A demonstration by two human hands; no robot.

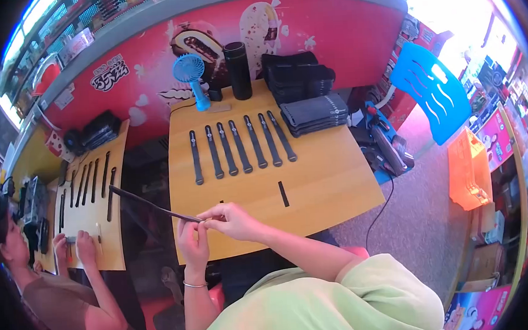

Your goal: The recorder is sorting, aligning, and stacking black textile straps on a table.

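A long black strap stretches out to the left past the table edge, its near end pinched between my two hands. My left hand grips that end from below, fingers closed. From the right, my right hand closes thumb and fingertips on the same end; the exact contact is partly hidden. Beyond my hands, several black straps lie side by side in a row on the wooden table. A short black strip rests to the right of my hands, and a small dark piece shows just behind my fingers.
At the back stand a blue handheld fan, a black cylinder and stacks of dark flat pieces. On the left, a co-worker handles something small at another table with straps. A blue chair and orange crate stand right.
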